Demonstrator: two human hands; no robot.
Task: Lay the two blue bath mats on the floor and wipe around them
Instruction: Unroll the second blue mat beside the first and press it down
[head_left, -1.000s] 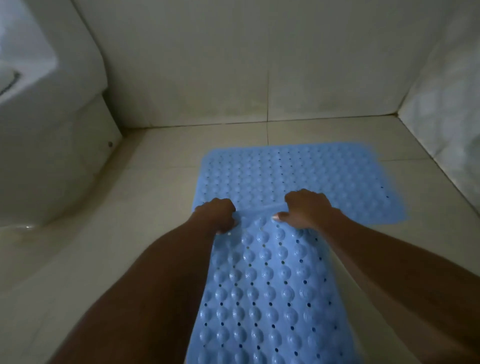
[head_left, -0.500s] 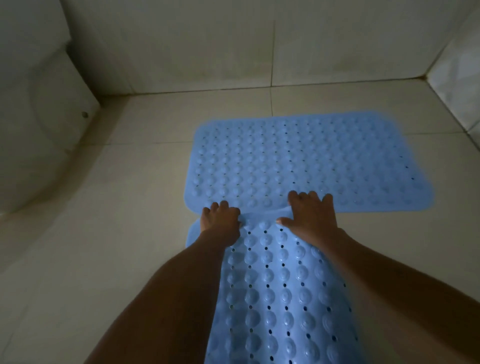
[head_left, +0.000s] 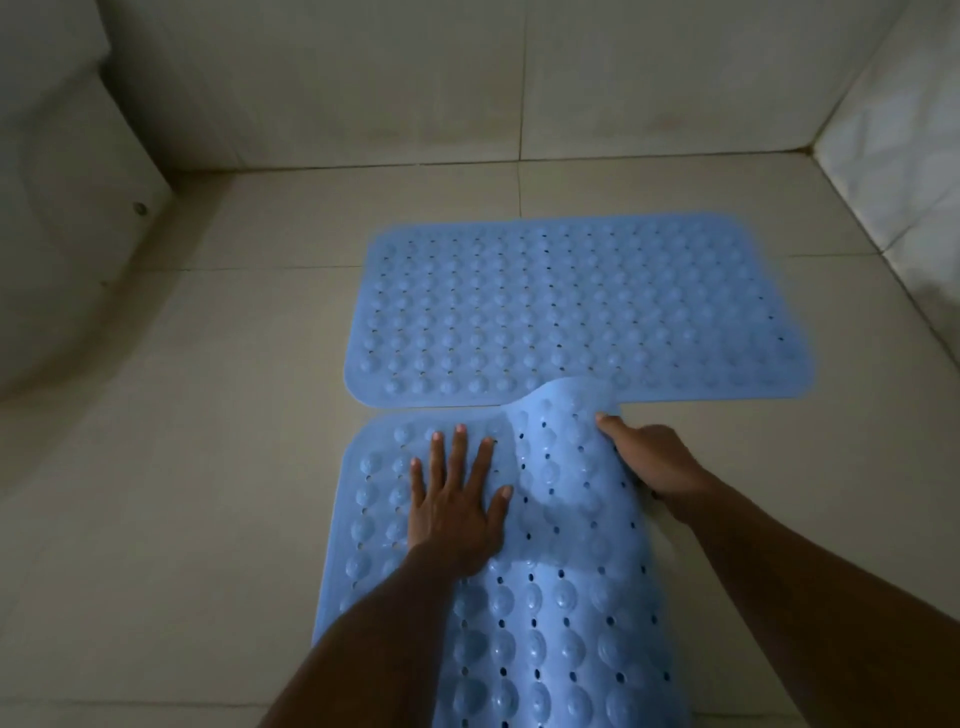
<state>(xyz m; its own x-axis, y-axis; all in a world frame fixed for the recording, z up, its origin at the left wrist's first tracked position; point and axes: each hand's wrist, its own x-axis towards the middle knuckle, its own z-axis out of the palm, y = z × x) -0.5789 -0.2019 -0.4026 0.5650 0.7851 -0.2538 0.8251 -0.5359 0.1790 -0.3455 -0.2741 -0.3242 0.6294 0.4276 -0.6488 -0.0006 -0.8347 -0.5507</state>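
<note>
Left hand (head_left: 457, 499), spread flat, pins the near mat (head_left: 545, 623) as right hand (head_left: 649, 457) grips its raised far edge, apparently to align it.

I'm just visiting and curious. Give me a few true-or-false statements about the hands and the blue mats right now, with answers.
1. The far mat lies flat on the floor. True.
2. The left hand is curled round a mat's edge. False: it presses flat, fingers spread, on the near mat.
3. The right hand grips the near mat's raised corner. True.
4. The near mat lies fully flat. False: that corner is lifted and overlaps the far mat's edge.
</note>
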